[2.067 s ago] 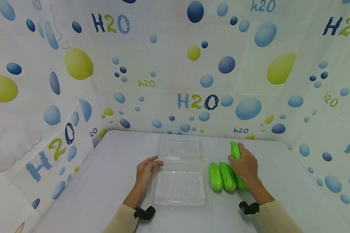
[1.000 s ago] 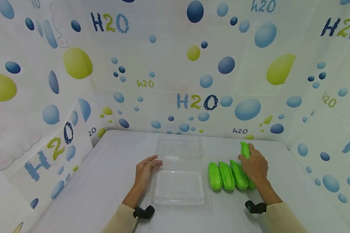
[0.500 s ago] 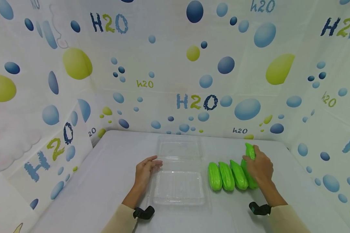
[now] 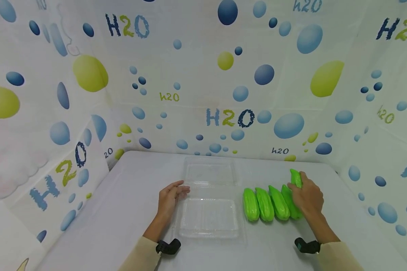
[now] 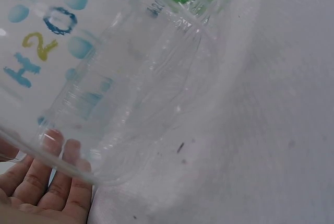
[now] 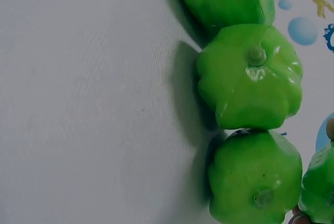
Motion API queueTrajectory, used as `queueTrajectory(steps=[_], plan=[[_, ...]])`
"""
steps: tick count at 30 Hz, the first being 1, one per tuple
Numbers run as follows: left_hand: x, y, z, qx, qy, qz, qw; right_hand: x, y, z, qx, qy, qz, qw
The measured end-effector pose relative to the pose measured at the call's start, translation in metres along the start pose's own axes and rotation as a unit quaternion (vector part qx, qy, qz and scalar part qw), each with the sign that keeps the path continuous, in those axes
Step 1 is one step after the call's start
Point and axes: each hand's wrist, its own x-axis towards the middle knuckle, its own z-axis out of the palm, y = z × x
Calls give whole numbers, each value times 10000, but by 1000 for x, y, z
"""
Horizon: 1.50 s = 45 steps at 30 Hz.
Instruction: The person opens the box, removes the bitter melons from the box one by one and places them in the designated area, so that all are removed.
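Note:
In the head view, several long, glossy green ribbed vegetables (image 4: 265,205) lie side by side right of centre; their exact kind is unclear. At the row's right end my right hand (image 4: 308,195) holds another green vegetable (image 4: 295,177), its pointed far end showing and the rest covered. The right wrist view catches this held vegetable (image 6: 319,185) at the lower right, with fingertips beside it. A clear plastic clamshell container (image 4: 208,218) lies unfolded, lid away from me. Along its left side, my left hand (image 4: 169,199) rests relaxed fingers against the plastic near the hinge.
A white cloth covers the table (image 4: 129,210). Behind it hangs a white curtain (image 4: 196,67) printed with blue and lime spots and H2O lettering, which also runs along both sides. The container stands between the left hand and the green row.
My right hand has moved rightward with a green vegetable, and another one has come into view at the row's right end. My left hand and the container have stayed put.

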Motion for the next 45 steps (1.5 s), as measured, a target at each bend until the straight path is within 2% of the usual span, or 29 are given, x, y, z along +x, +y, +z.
queueTrajectory(steps=[17,25,38,45], plan=[[1,-2,1,-21,17,-13,10000,0,23,-9,-82,-258,-102,9996],[2,-2,0,80,4,9,10000,-1,31,-7,-31,-203,-211,9996],[2,0,1,118,22,-24,9999,0,40,-8,8,-777,77,9969],[0,0,1,126,42,21,9999,1,45,-4,116,-1053,74,9943]])
